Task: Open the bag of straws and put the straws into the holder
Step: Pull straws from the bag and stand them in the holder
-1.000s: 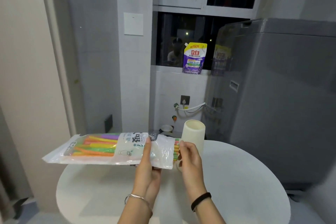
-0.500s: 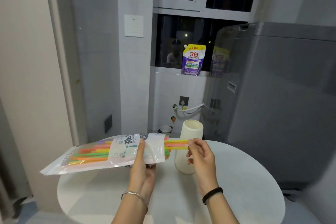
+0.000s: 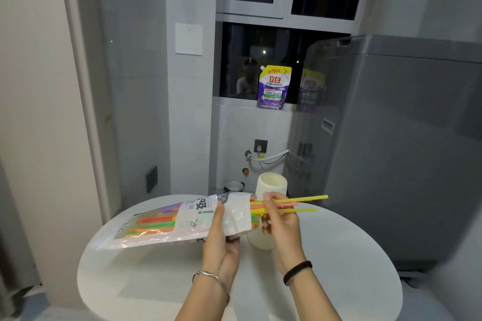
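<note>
head view, looking down over a round white worktop point(image 3: 339, 281). in the left hand point(image 3: 220, 240), a bag point(image 3: 167, 224) of coloured straws, held nearly level above the worktop, sealed end out to the left, open end to the right; fingers of that hand curled under the bag, thumb pressed on top near the opening. in the right hand point(image 3: 280, 221), a few straws point(image 3: 305, 203), two yellow and one pink, pinched between curled fingers and thumb just beside the bag's mouth, inner ends inside the bag, free ends pointing right, clear of the plastic. more straws, orange, green and purple, packed inside behind the clear film. just behind both hands, a cream holder point(image 3: 271, 185), upright on the worktop, partly hidden by the right hand and by the straws crossing in front of its upper part; inside not visible from here. silver bracelet point(image 3: 211, 277) on the left wrist, black band point(image 3: 297, 270) on the right. on the sill beyond, a purple and yellow pouch point(image 3: 273, 87), upright against dark window glass. to the right, a grey washer point(image 3: 404, 151), near the worktop's edge. on the wall at left, a white switch plate point(image 3: 188, 38).
</note>
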`<move>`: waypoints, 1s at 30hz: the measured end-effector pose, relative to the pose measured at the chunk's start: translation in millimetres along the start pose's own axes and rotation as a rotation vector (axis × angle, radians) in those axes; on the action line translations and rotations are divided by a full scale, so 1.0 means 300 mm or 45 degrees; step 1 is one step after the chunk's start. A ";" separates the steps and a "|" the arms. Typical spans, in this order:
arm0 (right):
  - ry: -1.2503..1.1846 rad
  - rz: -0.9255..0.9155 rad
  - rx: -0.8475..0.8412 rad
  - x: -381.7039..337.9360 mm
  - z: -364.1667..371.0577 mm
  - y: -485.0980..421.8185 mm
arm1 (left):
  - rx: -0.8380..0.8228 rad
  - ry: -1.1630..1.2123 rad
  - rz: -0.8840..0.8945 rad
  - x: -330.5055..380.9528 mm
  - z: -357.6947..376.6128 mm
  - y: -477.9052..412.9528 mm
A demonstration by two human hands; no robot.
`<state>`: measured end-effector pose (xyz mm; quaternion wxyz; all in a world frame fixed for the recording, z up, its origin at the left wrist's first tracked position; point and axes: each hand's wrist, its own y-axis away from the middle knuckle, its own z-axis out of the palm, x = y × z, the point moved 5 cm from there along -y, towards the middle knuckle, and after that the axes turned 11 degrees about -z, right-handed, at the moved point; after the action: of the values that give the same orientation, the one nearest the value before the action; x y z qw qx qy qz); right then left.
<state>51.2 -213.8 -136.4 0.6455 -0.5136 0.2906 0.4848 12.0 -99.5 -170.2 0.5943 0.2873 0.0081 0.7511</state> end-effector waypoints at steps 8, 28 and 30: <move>0.122 -0.149 0.176 -0.072 -0.047 -0.049 | -0.078 0.037 -0.071 0.010 0.072 -0.004; 0.254 -0.158 -0.053 -0.131 0.025 -0.264 | -0.076 0.159 -0.121 -0.018 0.228 -0.079; 0.291 -0.163 -0.049 -0.132 0.016 -0.283 | -0.052 0.182 -0.130 -0.017 0.232 -0.091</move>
<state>114.7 -222.4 -67.9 0.6278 -0.5955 0.3195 0.3863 67.6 -119.1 -123.8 0.6353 0.2199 0.0498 0.7386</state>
